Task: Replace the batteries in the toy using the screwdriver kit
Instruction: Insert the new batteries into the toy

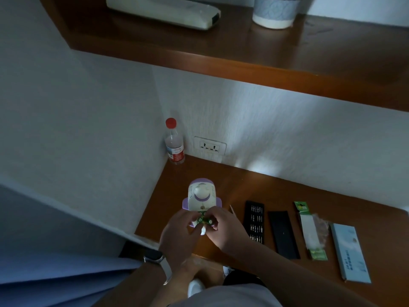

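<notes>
Head view: the purple-and-white toy (201, 196) lies on the table (287, 189) near the wall corner; my left grip (177, 231) and right grip (225, 227) both clamp its near end, where green batteries (204, 220) show. The bit tray (254, 221) lies just to its right.

Both hands (177, 233) (223, 229) grip toy (201, 197) on desk (287, 191).

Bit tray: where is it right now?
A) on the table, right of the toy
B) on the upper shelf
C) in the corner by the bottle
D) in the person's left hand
A: the bit tray lies flat on the table to the right of the toy, with the black lid on its other side.
</notes>
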